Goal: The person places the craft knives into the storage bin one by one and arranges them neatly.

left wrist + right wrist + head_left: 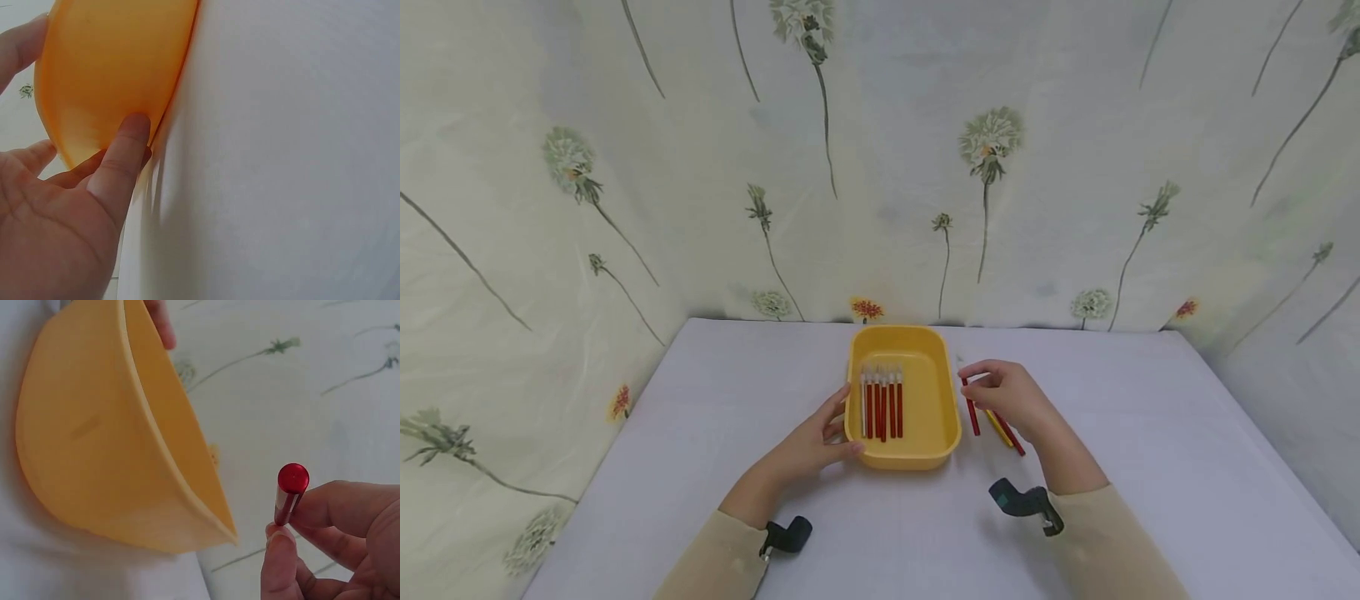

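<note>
A yellow plastic tray (928, 400) stands on the table; several slim red pencil-like sticks (883, 412) with pale tips lie side by side in its left half. The leftmost stick (863, 408) looks whitish. My left hand (805, 442) holds the tray's near left corner, thumb at the near end, other fingers along the left wall. Just beyond the right rim, my right hand (1011, 396) pinches another red pencil-like stick (291, 487) near its upper end, its glossy round lower end hanging down. Under that hand, a yellow stick (998, 428) and a red stick (1011, 435) lie on the table.
A white cloth (760, 375) covers the table. Behind it and at the sides hang pale curtains (887, 150) printed with dandelions. Each wrist wears a small dark camera, one by the left sleeve (718, 554), the other by the right sleeve (1112, 542).
</note>
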Demonstrator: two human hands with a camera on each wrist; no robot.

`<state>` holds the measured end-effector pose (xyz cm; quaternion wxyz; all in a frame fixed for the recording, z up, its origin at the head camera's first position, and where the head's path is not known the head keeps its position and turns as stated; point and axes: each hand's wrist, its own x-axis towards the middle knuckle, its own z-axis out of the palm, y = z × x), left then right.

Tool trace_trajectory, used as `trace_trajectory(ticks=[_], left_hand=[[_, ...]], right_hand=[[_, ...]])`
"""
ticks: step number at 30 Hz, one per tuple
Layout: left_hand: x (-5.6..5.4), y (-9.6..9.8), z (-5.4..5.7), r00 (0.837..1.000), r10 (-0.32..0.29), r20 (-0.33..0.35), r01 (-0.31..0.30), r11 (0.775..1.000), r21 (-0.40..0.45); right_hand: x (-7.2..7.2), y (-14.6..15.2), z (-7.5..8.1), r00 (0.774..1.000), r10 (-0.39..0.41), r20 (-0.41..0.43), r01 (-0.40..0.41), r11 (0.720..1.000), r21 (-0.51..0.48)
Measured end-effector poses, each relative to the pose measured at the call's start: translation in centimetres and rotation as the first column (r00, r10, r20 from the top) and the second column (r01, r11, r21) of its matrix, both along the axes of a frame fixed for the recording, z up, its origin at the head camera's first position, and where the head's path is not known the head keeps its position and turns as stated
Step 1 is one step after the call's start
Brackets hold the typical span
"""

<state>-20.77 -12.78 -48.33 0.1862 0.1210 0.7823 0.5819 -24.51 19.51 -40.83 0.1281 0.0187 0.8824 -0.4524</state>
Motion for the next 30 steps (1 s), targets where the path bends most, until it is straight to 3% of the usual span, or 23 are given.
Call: trace_trajectory(ticks=[20,30], left_hand=[[0.1,-0.1,0.2,1.000,-0.008,0.003,0.008,1.000,0.014],[0.1,-0.1,0.1,1.000,-0.019,0.004,0.019,1.000,0.024]], right_hand=[[-1.8,-6.4,-1.1,0.999,-0.001,0.040,0.007,0.988,-0.152],[-2.1,-8.7,-2.5,1.000,-0.016,-0.021,0.016,0.999,0.040]])
